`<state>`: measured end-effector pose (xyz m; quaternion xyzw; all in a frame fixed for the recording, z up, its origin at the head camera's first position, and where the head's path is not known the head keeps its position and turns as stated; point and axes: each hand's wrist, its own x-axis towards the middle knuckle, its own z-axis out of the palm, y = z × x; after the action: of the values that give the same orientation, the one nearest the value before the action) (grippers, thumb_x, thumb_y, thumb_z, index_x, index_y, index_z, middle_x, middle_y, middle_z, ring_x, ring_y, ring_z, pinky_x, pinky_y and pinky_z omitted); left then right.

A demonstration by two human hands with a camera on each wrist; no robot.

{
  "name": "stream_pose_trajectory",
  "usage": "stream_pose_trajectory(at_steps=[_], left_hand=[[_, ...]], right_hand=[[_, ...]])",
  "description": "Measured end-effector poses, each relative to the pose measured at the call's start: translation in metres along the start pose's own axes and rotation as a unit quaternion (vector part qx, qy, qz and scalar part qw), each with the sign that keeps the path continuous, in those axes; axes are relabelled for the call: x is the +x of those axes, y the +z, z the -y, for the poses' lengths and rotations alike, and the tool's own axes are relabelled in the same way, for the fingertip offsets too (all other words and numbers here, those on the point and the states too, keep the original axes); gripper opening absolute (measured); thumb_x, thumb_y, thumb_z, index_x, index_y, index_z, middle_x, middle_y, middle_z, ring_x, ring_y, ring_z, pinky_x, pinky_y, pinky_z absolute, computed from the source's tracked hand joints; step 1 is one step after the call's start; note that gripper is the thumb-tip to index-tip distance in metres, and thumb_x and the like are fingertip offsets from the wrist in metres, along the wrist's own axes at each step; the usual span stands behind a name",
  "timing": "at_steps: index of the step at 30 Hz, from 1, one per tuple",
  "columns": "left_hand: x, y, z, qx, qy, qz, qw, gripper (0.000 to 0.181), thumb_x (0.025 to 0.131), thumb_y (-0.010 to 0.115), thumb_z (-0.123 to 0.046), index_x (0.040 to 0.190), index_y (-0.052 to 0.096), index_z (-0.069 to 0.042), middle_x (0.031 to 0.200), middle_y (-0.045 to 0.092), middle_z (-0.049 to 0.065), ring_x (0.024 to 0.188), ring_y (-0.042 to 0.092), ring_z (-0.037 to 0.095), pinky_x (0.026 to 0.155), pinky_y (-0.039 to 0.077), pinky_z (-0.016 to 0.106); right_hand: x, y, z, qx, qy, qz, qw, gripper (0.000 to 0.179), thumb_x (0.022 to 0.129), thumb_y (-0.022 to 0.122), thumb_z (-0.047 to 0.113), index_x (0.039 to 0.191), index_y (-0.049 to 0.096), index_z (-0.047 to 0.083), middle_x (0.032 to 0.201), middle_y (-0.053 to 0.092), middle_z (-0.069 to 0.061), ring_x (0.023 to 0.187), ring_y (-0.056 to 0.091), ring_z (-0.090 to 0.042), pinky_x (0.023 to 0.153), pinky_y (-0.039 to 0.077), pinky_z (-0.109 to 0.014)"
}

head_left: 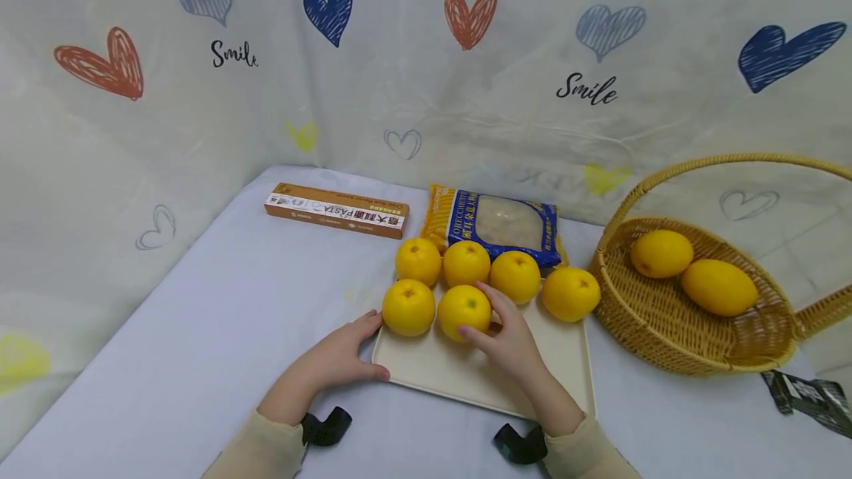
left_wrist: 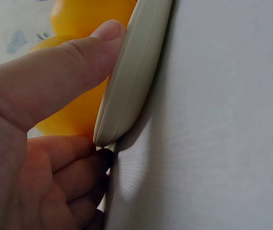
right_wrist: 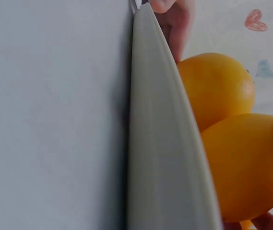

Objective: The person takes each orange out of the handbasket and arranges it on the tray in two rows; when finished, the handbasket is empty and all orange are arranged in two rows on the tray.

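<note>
Several oranges stand on a cream tray (head_left: 479, 379): a back row and two in front. My right hand (head_left: 511, 342) grips the front orange (head_left: 464, 313), thumb on its near side and fingers round its right side; in the right wrist view this orange (right_wrist: 251, 167) rests low over the tray rim. My left hand (head_left: 336, 357) holds the tray's near left corner. In the left wrist view, its thumb (left_wrist: 106, 33) lies against the rim and its curled fingers (left_wrist: 74, 177) sit at the corner. Another orange (head_left: 408, 307) is just beyond that hand.
A wicker basket (head_left: 646, 342) with a tall handle stands right of the tray, two oranges (head_left: 719, 287) inside. Behind the tray lies a blue and yellow orecchiette bag (head_left: 466, 216). A pasta box (head_left: 336, 209) lies back left. A black packet (head_left: 812, 398) lies at the right edge.
</note>
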<state>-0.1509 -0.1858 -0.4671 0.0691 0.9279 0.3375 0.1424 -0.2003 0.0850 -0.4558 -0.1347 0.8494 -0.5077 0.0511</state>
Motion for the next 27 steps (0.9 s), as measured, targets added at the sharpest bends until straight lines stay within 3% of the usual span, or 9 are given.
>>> stream_pose_trajectory(at_steps=[14,27], left_hand=[[-0.0005,0.0026,0.0004,0.003,0.001,-0.005,1.0,0.092,0.066,0.075,-0.044,0.14,0.035,-0.008,0.147,0.03,0.01,0.136,0.027,0.027,0.11,0.024,0.048],[-0.0005,0.003,-0.0022,0.007,-0.008,-0.008,0.9999,0.092,0.065,0.076,-0.045,0.14,0.036,-0.01,0.147,0.031,0.009,0.136,0.028,0.027,0.109,0.024,0.049]], right_hand=[[-0.0001,0.0055,-0.0053,0.015,-0.005,0.0,0.9999,0.071,0.077,0.071,0.03,0.137,0.037,0.016,0.14,0.035,-0.01,0.123,0.042,-0.027,0.097,0.044,-0.042],[-0.0028,0.0035,-0.0043,-0.029,-0.018,0.019,0.9993,0.084,0.075,0.073,0.033,0.143,0.025,0.017,0.145,0.026,-0.01,0.126,0.039,-0.028,0.102,0.037,-0.046]])
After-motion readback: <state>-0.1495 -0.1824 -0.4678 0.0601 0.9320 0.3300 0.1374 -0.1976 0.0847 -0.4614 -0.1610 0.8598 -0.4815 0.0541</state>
